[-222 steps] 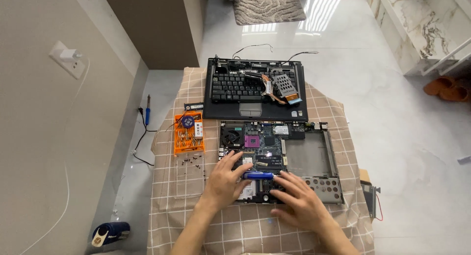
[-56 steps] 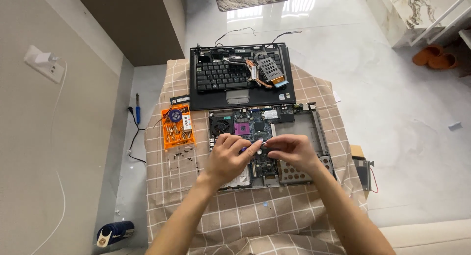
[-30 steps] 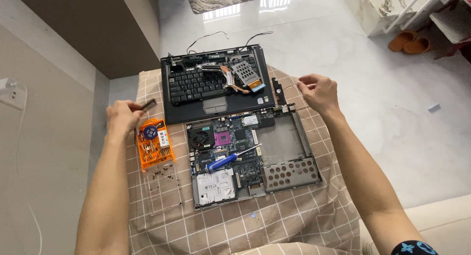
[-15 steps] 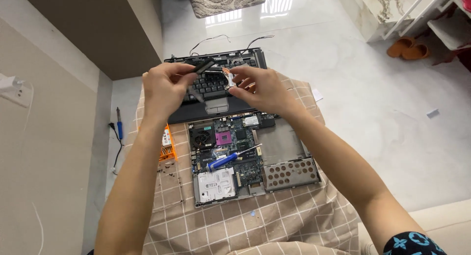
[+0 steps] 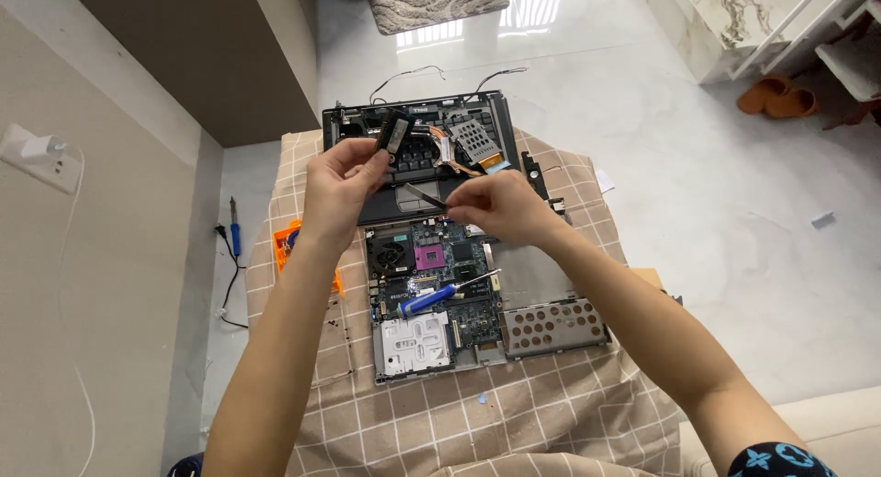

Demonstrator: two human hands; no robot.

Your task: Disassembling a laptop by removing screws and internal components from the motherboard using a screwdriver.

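My left hand (image 5: 341, 179) is raised over the laptop and pinches a small dark flat module (image 5: 395, 133), held upright. My right hand (image 5: 500, 206) hovers just right of it, fingers closed on a thin metal strip-like tool (image 5: 424, 197) that points left. Below both hands lies the opened laptop base (image 5: 551, 326) with its green circuit board (image 5: 440, 266) exposed. A blue-handled screwdriver (image 5: 431, 298) rests on the board. The detached keyboard panel (image 5: 427, 151) lies beyond, partly hidden by my hands.
A checked cloth (image 5: 514, 413) covers the table. An orange tool case (image 5: 284, 243) sits at the left, mostly behind my left arm. A soldering iron (image 5: 234, 234) lies on the floor by the wall. Orange slippers (image 5: 780, 99) and a rug (image 5: 436, 2) are farther off.
A second ago my hands were spread to the table's sides. They came together above the keyboard panel, the left now holding the dark module and the right the thin metal tool.
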